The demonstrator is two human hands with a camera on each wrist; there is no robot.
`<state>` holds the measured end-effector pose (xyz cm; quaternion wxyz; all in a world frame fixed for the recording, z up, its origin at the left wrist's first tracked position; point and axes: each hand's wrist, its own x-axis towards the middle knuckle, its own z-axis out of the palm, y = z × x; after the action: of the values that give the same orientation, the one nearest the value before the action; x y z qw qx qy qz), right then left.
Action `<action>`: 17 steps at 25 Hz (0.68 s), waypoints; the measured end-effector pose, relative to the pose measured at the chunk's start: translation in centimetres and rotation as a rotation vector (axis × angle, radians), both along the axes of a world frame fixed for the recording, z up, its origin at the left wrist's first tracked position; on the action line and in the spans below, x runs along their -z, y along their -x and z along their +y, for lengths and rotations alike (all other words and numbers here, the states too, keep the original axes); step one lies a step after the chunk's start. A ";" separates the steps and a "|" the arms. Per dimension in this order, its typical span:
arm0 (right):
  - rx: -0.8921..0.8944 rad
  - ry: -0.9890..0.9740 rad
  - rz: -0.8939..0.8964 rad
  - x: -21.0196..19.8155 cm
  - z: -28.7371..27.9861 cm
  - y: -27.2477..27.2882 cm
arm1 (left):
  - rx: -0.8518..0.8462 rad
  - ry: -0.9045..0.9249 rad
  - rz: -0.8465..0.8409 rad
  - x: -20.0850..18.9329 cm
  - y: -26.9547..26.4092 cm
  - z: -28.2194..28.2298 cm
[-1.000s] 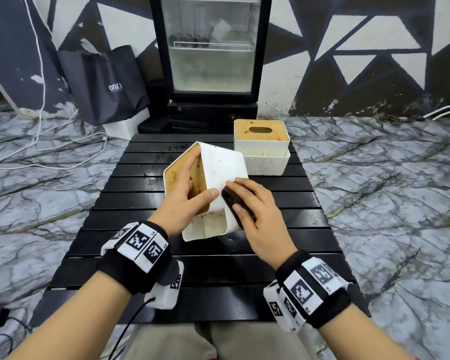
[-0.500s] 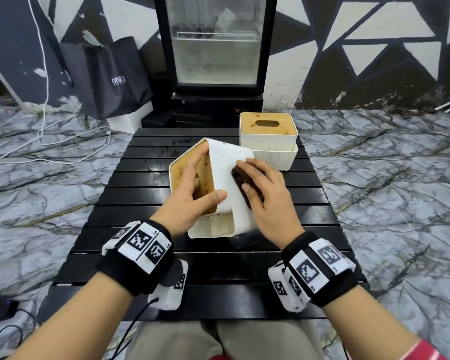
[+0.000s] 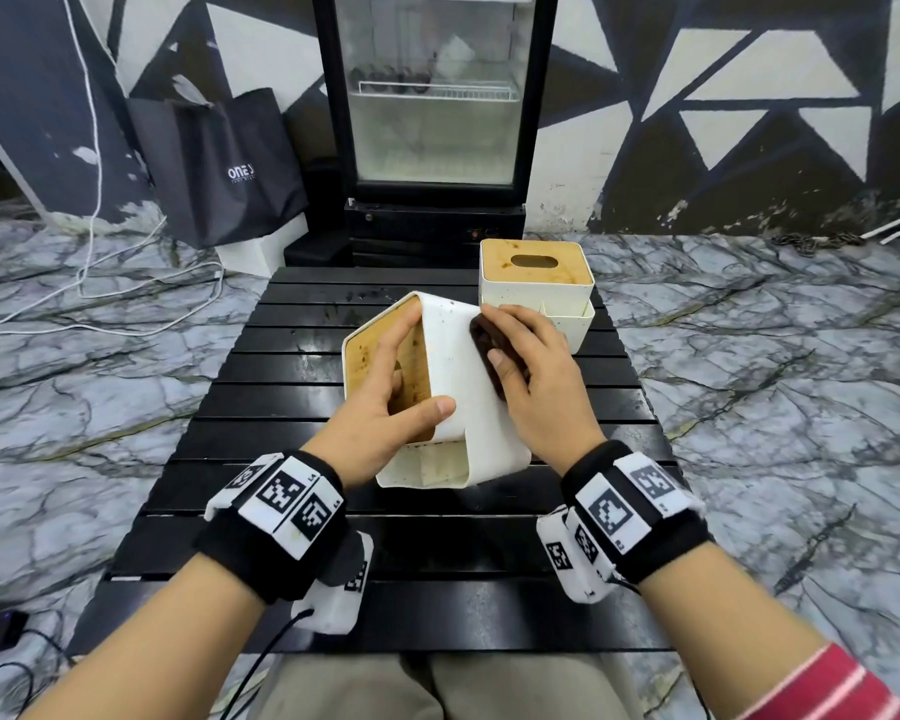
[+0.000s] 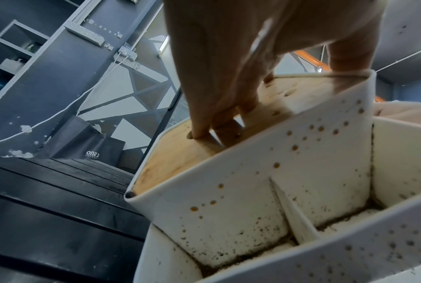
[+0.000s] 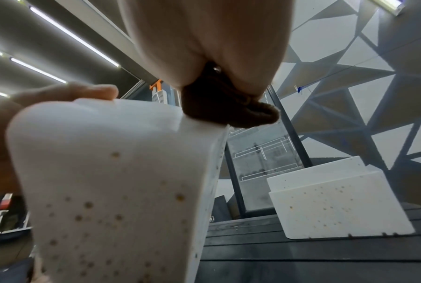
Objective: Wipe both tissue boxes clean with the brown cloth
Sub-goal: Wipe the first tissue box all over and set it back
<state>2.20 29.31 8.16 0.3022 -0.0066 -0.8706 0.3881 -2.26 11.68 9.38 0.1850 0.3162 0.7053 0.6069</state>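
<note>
A white speckled tissue box (image 3: 455,376) with a wooden lid is tipped on its edge on the black slatted table (image 3: 292,517). My left hand (image 3: 391,402) grips it, fingers in the lid slot and thumb on the white side. In the left wrist view the fingers (image 4: 219,122) sit in the lid opening of the tipped box (image 4: 253,191). My right hand (image 3: 536,366) presses the brown cloth (image 3: 489,350) onto the box's upturned side. The cloth (image 5: 226,107) shows bunched under the palm on that box (image 5: 122,191). A second tissue box (image 3: 536,288) stands upright behind, also seen as a spotted second box (image 5: 335,201).
A glass-door fridge (image 3: 432,96) stands behind the table, with a black bag (image 3: 219,163) and white cables (image 3: 89,148) on the marble floor to the left. Bare table slats lie between my wrists and the near edge.
My right hand has slid the cloth up the box's side, away from me, toward the far top edge. The left hand keeps its grip on the box.
</note>
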 end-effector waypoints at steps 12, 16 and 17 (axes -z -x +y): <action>-0.004 0.048 0.061 -0.6 -0.6 -0.1 | 0.039 0.024 0.023 0.1 -0.3 0.6; -0.061 0.060 0.089 -1.1 -1.6 0.0 | 0.036 0.011 0.028 0.2 -0.2 0.7; -0.066 0.062 0.091 -1.4 -1.6 0.2 | 0.042 0.003 0.023 0.3 -0.1 0.6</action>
<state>1.96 27.70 9.53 0.3283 0.0305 -0.8431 0.4247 -2.11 12.33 9.10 0.1897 0.3376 0.7015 0.5983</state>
